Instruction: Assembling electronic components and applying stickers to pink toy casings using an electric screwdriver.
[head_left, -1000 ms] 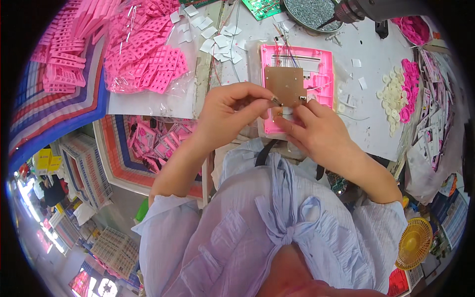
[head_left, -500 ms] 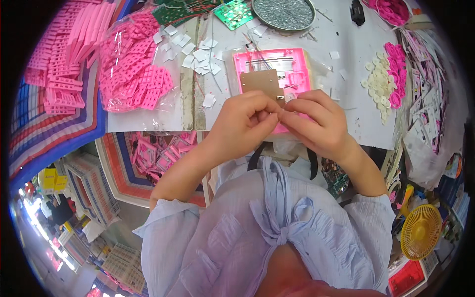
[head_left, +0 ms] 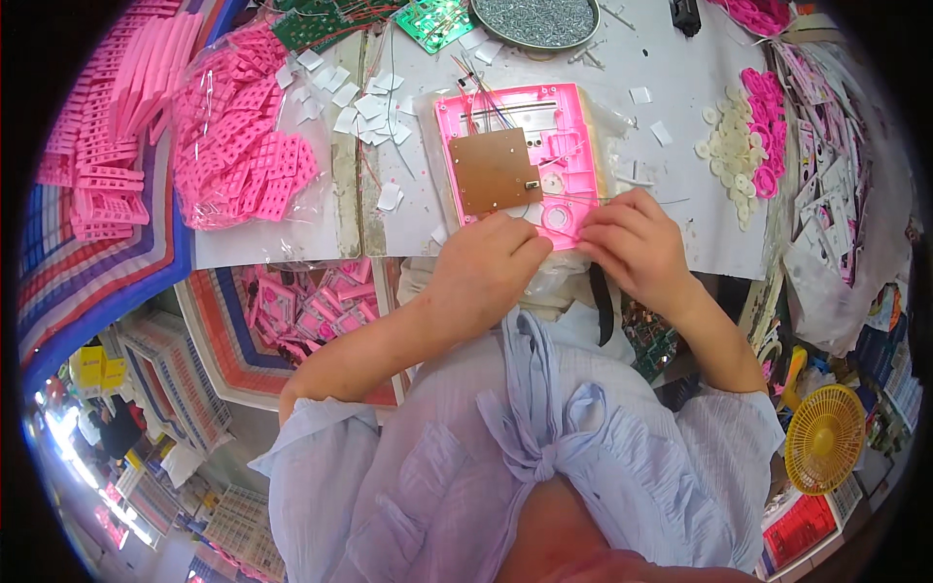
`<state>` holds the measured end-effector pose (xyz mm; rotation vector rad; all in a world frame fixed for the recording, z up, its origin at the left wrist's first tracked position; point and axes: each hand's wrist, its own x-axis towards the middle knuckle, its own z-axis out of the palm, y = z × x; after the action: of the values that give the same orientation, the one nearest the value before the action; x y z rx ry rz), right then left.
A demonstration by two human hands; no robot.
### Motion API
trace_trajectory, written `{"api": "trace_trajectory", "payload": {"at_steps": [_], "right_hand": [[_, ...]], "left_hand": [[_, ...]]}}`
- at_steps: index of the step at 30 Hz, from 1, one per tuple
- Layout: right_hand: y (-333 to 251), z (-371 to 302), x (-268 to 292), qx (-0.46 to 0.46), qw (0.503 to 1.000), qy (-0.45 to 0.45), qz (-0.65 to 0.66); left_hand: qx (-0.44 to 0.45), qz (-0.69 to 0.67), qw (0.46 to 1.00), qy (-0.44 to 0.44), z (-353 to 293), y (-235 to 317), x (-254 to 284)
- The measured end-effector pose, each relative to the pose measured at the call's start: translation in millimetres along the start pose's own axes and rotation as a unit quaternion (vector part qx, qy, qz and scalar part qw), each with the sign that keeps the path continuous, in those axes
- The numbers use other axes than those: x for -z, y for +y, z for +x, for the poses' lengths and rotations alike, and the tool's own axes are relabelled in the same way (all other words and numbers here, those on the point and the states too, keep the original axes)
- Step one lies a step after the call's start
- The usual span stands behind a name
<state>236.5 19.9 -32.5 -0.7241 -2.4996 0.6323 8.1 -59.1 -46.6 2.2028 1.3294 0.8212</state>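
Pink casing (head_left: pixel 577 165) lies by the hands (head_left: pixel 488 260) (head_left: pixel 637 243), now farther apart, both narrow; any grip I cannot tell.

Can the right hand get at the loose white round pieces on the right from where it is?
Likely yes: only a thin, low wire seems to lie between the right hand, at the near right corner of the pink case, and the white round pieces.
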Motion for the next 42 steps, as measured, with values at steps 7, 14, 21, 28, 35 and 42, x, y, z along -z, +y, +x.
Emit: {"api": "trace_trajectory", "payload": {"at_steps": [7, 14, 21, 28, 35, 42], "right_hand": [[17, 2, -10, 0.072, 0.996, 0.011, 0.054], [21, -24, -21, 0.048, 0.996, 0.07, -0.011], [-10, -29, 1, 0.034, 0.976, -0.018, -0.215], [4, 73, 20, -0.033, 0.998, -0.038, -0.029], [29, 132, -39, -0.122, 0.987, -0.032, -0.095], [22, 131, -35, -0.183, 0.982, -0.016, -0.036]], "left_hand": [[-0.006, 0.023, 0.999, -0.026, 0, -2, 2], [-0.067, 0.092, 0.99, -0.08, 7, 1, 11], [-0.107, 0.198, 0.972, -0.068, 5, 4, 0], [-0.107, 0.235, 0.964, -0.071, 3, 11, 0], [0.021, -0.067, 0.996, -0.057, 18, -16, 35], [0.187, 0.123, 0.969, 0.101, 73, -67, 50]]}}
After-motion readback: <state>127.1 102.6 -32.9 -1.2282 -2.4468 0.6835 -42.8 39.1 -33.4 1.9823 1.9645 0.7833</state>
